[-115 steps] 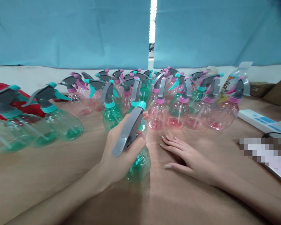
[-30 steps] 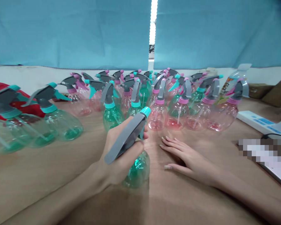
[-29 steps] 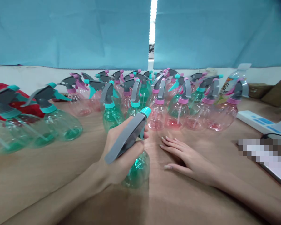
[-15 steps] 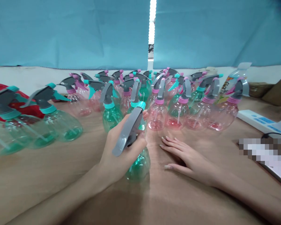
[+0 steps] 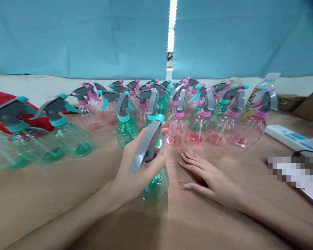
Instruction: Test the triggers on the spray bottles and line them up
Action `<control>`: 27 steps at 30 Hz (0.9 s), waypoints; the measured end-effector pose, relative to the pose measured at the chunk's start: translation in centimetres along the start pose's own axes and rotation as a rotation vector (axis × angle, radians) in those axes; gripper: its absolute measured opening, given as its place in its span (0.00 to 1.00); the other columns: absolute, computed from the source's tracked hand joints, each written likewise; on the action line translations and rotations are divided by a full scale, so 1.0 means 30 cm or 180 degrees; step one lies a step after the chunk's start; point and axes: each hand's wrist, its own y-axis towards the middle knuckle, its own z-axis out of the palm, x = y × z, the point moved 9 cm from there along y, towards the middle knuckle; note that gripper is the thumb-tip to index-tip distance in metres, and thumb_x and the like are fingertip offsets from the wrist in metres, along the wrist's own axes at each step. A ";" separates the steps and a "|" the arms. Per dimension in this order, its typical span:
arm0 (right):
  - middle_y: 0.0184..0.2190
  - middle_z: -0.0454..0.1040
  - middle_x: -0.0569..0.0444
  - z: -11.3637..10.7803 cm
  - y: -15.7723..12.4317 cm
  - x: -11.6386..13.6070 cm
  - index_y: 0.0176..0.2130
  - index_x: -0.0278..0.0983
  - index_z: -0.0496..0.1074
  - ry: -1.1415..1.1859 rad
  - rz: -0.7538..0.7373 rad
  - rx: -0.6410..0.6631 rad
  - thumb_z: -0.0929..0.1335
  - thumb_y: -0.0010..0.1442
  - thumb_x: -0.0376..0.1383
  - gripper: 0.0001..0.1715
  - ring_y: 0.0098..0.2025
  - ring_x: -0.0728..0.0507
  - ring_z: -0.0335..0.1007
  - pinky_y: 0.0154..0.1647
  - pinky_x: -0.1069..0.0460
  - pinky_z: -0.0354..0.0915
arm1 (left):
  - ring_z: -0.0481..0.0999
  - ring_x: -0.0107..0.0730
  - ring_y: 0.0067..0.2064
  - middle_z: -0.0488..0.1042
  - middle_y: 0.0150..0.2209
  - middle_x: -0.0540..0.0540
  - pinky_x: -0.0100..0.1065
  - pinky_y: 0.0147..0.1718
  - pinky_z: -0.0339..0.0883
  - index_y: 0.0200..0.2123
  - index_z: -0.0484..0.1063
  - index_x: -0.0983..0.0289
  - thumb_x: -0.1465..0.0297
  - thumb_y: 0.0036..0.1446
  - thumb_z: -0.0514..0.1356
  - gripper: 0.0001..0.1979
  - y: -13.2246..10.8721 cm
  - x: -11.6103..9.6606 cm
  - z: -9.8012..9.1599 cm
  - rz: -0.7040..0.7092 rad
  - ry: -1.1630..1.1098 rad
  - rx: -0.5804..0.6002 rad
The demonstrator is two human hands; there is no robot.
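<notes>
My left hand (image 5: 139, 163) is wrapped around the neck of a green spray bottle (image 5: 155, 189), which stands on the brown table (image 5: 198, 225). Its grey trigger head and teal nozzle rise above the fingers, with the nozzle pointing away from me. Part of the bottle's neck and trigger is hidden by the hand. My right hand (image 5: 210, 177) lies flat on the table to the right, fingers stretched out, holding nothing. Just beyond it stand pink spray bottles (image 5: 176, 132) with grey heads and pink collars.
Several green spray bottles (image 5: 78, 140) stand at the left, near a red bag-like item (image 5: 39, 121). More bottles crowd the back before a blue curtain (image 5: 67, 38). At the right are a labelled drink bottle (image 5: 261, 90), a white-and-blue box (image 5: 287, 135) and a pixelated flat object (image 5: 299, 180).
The view has shifted slightly, so most things sit a little further right in the picture. My left hand keeps its hold on the spray bottle, and my right hand stays flat.
</notes>
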 end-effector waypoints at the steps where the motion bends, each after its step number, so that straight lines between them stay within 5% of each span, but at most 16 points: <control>1: 0.67 0.56 0.43 0.000 -0.001 0.002 0.65 0.34 0.61 -0.0025 -0.0022 -0.0013 0.62 0.67 0.53 0.36 0.69 0.35 0.48 0.67 0.33 0.50 | 0.61 0.27 0.23 0.60 0.23 0.43 0.31 0.26 0.62 0.50 0.69 0.59 0.72 0.53 0.55 0.20 -0.001 -0.001 0.000 0.0002 -0.0029 -0.0001; 10: 0.68 0.53 0.44 -0.005 -0.004 0.013 0.66 0.38 0.59 -0.0039 -0.0083 0.0000 0.62 0.67 0.52 0.35 0.70 0.33 0.45 0.66 0.32 0.50 | 0.63 0.27 0.22 0.62 0.21 0.43 0.31 0.24 0.61 0.49 0.69 0.59 0.72 0.53 0.54 0.19 -0.001 0.004 0.008 -0.0074 -0.0166 0.0162; 14: 0.69 0.50 0.44 -0.007 -0.005 0.003 0.66 0.38 0.59 0.0027 0.0005 0.0007 0.63 0.66 0.53 0.37 0.70 0.33 0.43 0.66 0.32 0.49 | 0.72 0.29 0.28 0.76 0.38 0.50 0.33 0.31 0.68 0.52 0.68 0.59 0.73 0.52 0.55 0.22 -0.004 0.013 0.010 -0.0228 -0.0339 0.0170; 18: 0.70 0.48 0.45 -0.007 -0.008 -0.011 0.66 0.39 0.60 0.0097 0.0107 0.0001 0.64 0.65 0.54 0.38 0.70 0.32 0.41 0.66 0.33 0.50 | 0.76 0.32 0.37 0.75 0.52 0.54 0.35 0.39 0.71 0.53 0.68 0.60 0.73 0.51 0.56 0.23 -0.002 0.016 0.012 -0.0284 -0.0369 0.0161; 23: 0.70 0.50 0.45 0.003 -0.006 -0.017 0.67 0.38 0.58 0.0091 0.0153 0.0159 0.62 0.65 0.56 0.39 0.71 0.33 0.40 0.67 0.34 0.49 | 0.76 0.32 0.40 0.74 0.53 0.53 0.34 0.43 0.71 0.53 0.67 0.60 0.74 0.51 0.56 0.24 0.002 0.012 0.013 -0.0271 -0.0462 0.0175; 27: 0.70 0.50 0.45 -0.002 -0.004 -0.018 0.66 0.39 0.58 0.0186 0.0160 0.0126 0.63 0.65 0.56 0.39 0.71 0.33 0.41 0.67 0.33 0.49 | 0.74 0.31 0.38 0.75 0.50 0.51 0.34 0.39 0.69 0.44 0.72 0.59 0.75 0.48 0.55 0.18 0.008 -0.014 0.000 -0.0066 -0.0427 0.0198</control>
